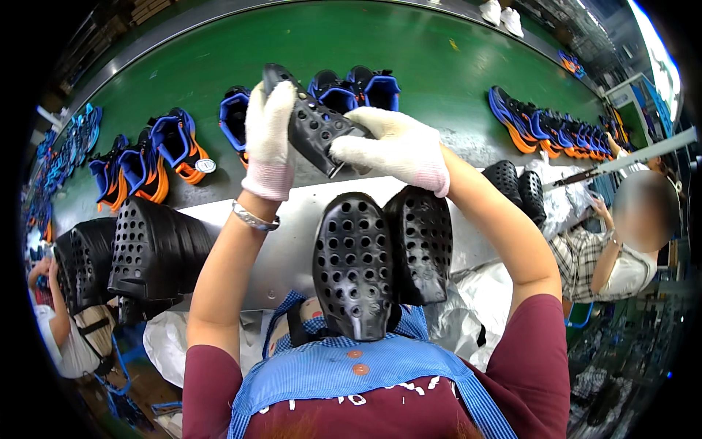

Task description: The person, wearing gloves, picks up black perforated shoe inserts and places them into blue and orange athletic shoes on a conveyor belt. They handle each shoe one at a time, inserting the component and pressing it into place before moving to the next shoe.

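I hold a black shoe tree (pixel 313 128), foot-shaped and dotted with round holes, tilted above the steel bench edge. My left hand (pixel 269 135), in a white knit glove, grips its left side near the top. At its lower right end, the gloved fingers of my right hand (pixel 391 146) close on it. Just beyond are sneakers (pixel 376 89) in black and blue, partly hidden behind my hands. Two more pieces of the same holed kind, one shoe tree (pixel 355 256) and its neighbour (pixel 423 245), stand close against my apron.
On the green conveyor (pixel 439 58), sneakers (pixel 174 143) with orange soles stand at left, and a long row (pixel 537 128) runs off right. Nested black shoe trees (pixel 164 245) lie left on the steel bench (pixel 292 249). White plastic bags (pixel 475 307) hang below. A co-worker (pixel 621 256) sits at right.
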Motion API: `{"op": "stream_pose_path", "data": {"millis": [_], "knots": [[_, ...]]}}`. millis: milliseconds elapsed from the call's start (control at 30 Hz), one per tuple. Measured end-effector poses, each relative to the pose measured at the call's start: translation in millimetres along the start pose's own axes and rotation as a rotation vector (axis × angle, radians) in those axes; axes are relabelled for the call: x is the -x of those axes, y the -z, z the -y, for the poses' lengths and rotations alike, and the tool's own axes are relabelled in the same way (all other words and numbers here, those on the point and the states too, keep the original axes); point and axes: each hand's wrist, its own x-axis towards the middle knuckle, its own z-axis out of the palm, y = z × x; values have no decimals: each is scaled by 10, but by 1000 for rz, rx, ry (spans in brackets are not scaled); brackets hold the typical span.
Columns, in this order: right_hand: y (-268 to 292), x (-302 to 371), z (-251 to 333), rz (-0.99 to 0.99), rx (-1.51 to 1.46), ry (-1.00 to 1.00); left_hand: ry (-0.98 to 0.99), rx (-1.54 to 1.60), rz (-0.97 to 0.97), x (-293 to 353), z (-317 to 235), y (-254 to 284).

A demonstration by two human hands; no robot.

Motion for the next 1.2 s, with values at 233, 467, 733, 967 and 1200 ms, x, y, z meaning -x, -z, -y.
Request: {"op": "stream_pose_path", "data": {"millis": [233, 467, 733, 967, 1200], "knots": [[-8, -223, -79, -83, 138, -7, -80, -287, 23, -122, 150, 141], [318, -420, -329, -21, 763, -200, -167, -1185, 608, -139, 639, 570], [395, -897, -272, 19, 1009, -230, -226, -1364, 478, -91, 1054, 357], [-7, -1340, -298, 71, 1160, -280, -99, -1411, 496, -151, 1115, 407], [-333, -1929, -707, 178, 1149, -446, 174, -1355, 552, -289, 1119, 432]]}}
